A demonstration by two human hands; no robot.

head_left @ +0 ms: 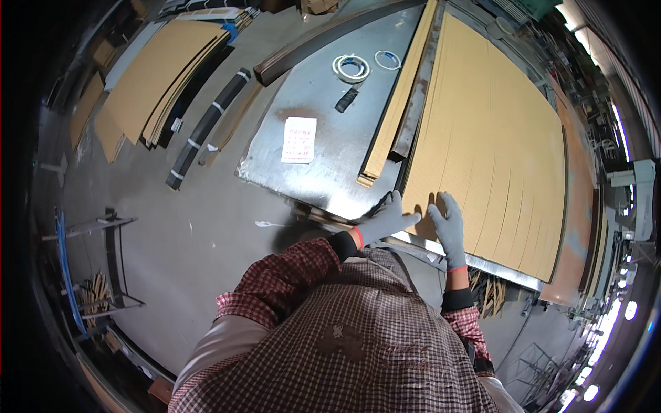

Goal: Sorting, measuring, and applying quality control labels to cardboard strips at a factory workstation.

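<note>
My left hand (389,220), in a grey glove, is at the front edge of the metal table (275,165). Its fingers are apart, and I see nothing held in them. A small dark shape beside its fingers is too unclear to name. Just to its right, my right hand (449,224), also gloved in grey, is over the near left end of the tan board strips (489,151), fingers apart; I cannot tell whether it touches them. The strips lie side by side. Left of them run a rusty metal bar (412,113) and a narrow stack of tan strips (383,153).
On the table are tape rolls (352,77), a black handheld tool (347,100) and a white printed sheet (299,140). Tan panels (162,76) are stacked at the far left, near a long black wrapped bundle (206,131). A metal rack (113,261) stands left.
</note>
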